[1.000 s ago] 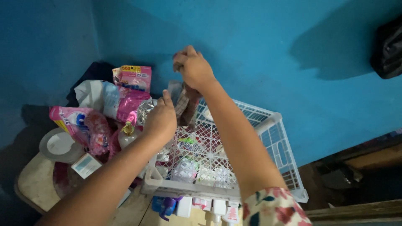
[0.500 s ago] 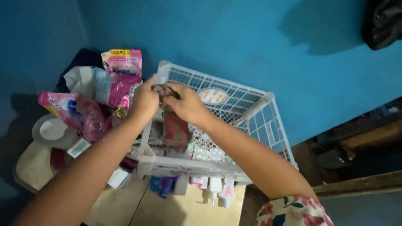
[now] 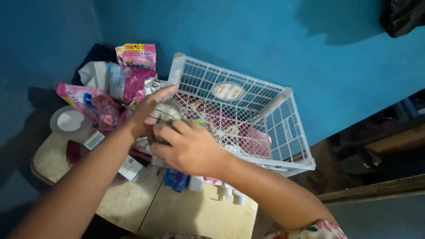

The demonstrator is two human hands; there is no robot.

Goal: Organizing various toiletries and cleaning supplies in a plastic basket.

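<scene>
Hands are meeting at the centre-left of the frame, right over the near-left corner of the white lattice basket (image 3: 283, 95). Between them we are holding a crumpled greyish bundle (image 3: 164, 116), possibly foil or cloth, and it is sitting just at the basket's rim. Our right hand (image 3: 190, 148) is curling its fingers around the bundle from the near side, knuckles towards us, gripping it. Our left hand (image 3: 148, 110) is laying long, stretched fingers across the top. Its thumb is hidden, so we cannot tell whether it is pinching or only steadying.

We judge the step in hand to be gathering and squeezing the bundle at the basket's edge. To the upper left, pink pouches (image 3: 135, 57) are piling up against the blue wall (image 3: 248, 35), with a round white lid (image 3: 70, 121) at the far left and a small white box (image 3: 130, 167) lying just below our left wrist. Inside the basket, pink and red packets are showing through the lattice.

Any next move calls for a firm two-handed hold, since the pile beside it is crowding close.
</scene>
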